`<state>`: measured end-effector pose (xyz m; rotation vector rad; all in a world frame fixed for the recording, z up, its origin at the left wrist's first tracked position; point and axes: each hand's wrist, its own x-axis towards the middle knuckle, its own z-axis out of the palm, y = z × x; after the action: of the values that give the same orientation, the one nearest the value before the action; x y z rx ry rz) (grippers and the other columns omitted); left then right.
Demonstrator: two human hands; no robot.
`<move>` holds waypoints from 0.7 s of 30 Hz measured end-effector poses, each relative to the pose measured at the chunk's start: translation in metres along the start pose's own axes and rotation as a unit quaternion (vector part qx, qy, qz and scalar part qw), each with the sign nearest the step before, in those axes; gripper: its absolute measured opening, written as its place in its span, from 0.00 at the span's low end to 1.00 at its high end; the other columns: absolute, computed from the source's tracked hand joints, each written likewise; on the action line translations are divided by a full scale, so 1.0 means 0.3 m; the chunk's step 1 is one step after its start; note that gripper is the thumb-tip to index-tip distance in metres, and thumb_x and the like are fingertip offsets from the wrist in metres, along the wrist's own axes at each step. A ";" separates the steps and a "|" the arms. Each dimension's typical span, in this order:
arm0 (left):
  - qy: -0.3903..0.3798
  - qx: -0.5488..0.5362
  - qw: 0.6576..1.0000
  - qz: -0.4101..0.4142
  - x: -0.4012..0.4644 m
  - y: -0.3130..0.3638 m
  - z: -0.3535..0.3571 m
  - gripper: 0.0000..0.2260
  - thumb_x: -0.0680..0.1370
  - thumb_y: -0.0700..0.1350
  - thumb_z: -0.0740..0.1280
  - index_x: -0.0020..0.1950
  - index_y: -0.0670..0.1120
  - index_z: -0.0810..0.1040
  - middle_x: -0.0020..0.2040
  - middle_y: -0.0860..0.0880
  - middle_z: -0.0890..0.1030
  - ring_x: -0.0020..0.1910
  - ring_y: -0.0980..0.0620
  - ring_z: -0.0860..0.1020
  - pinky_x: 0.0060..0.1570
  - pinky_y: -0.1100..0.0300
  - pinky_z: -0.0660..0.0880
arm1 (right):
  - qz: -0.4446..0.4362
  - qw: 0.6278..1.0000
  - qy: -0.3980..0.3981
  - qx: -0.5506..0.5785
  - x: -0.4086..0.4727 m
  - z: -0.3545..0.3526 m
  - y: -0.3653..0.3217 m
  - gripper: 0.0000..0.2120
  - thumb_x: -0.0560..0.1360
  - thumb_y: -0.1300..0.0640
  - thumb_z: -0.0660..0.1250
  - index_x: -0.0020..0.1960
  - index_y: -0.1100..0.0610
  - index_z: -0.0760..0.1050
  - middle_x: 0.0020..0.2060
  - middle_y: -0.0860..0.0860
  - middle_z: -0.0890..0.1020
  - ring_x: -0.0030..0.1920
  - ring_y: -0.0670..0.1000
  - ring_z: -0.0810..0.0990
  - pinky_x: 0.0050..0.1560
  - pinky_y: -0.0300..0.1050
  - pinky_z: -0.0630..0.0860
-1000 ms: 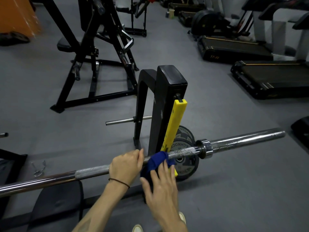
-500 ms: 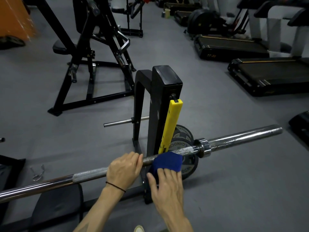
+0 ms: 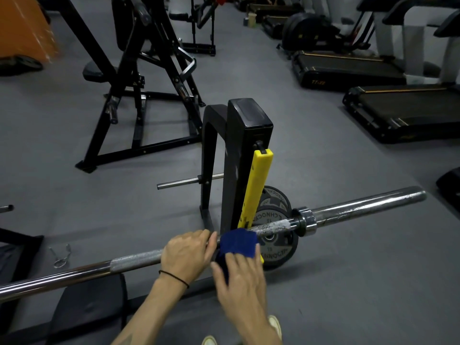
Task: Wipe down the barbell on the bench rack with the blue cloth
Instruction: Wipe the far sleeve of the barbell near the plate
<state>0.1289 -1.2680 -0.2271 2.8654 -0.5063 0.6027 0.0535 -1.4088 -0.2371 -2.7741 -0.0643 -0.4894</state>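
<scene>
A chrome barbell [image 3: 361,207] lies across the black bench rack upright [image 3: 246,155], which carries a yellow guard strip [image 3: 256,190]. My left hand [image 3: 186,255] grips the bar's knurled part just left of the upright. The blue cloth [image 3: 239,244] is draped over the bar right beside that hand. My right hand [image 3: 241,280] rests on the near side of the cloth with fingers spread and fairly straight, pressing it against the bar. The hand is slightly blurred.
Black weight plates [image 3: 276,220] hang behind the bar on the rack's peg. A spring collar [image 3: 61,255] lies on the grey floor at left. The bench pad [image 3: 87,307] sits below the bar. A black machine frame [image 3: 139,78] stands behind, and treadmills [image 3: 398,110] at right.
The cloth has spread from a bunched wad into a flatter fold over the bar. My right hand has shifted slightly with it; my left hand keeps its grip in the same place.
</scene>
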 end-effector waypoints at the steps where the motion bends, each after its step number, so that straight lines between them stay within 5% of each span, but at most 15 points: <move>1: -0.002 0.000 1.000 -0.002 -0.001 0.000 -0.003 0.20 0.82 0.54 0.56 0.32 0.51 0.72 0.25 0.54 0.72 0.20 0.53 0.70 0.23 0.61 0.59 | 0.020 1.000 0.002 -0.006 0.007 -0.009 0.045 0.20 0.83 0.41 0.57 0.47 0.52 0.81 0.41 0.50 0.84 0.47 0.53 0.83 0.79 0.56 0.56; 6: 0.005 0.006 1.000 -0.009 0.007 0.006 -0.006 0.20 0.82 0.55 0.56 0.31 0.51 0.72 0.25 0.54 0.72 0.20 0.51 0.70 0.23 0.60 0.60 | 0.119 0.993 0.004 -0.014 0.052 -0.048 0.158 0.25 0.84 0.41 0.53 0.52 0.57 0.83 0.44 0.51 0.85 0.49 0.54 0.84 0.81 0.56 0.50; 12: 0.050 0.020 0.998 0.043 -0.004 -0.011 0.034 0.18 0.84 0.52 0.58 0.37 0.49 0.75 0.32 0.51 0.73 0.28 0.50 0.73 0.26 0.54 0.69 | -0.015 0.999 -0.036 0.026 0.010 0.002 -0.010 0.25 0.84 0.38 0.54 0.65 0.54 0.80 0.60 0.53 0.83 0.66 0.56 0.79 0.79 0.58 0.56; 17: 0.042 0.017 0.996 0.072 -0.073 0.019 0.057 0.16 0.83 0.53 0.59 0.59 0.44 0.80 0.44 0.48 0.77 0.39 0.48 0.74 0.39 0.54 0.72 | 0.101 0.995 -0.016 0.011 0.038 -0.059 0.202 0.30 0.86 0.38 0.48 0.60 0.55 0.82 0.55 0.51 0.86 0.65 0.55 0.80 0.82 0.56 0.50; 21: -0.007 0.041 0.997 0.071 -0.047 0.016 0.069 0.18 0.81 0.58 0.59 0.57 0.45 0.77 0.41 0.48 0.75 0.36 0.47 0.74 0.34 0.53 0.71 | 0.106 0.994 -0.031 0.019 0.024 -0.031 0.085 0.29 0.85 0.37 0.52 0.62 0.59 0.81 0.54 0.54 0.85 0.59 0.56 0.82 0.80 0.57 0.53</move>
<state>0.1225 -1.2733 -0.2512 2.9310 -0.7079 0.6405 0.0598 -1.4361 -0.2341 -2.7168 0.2026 -0.3424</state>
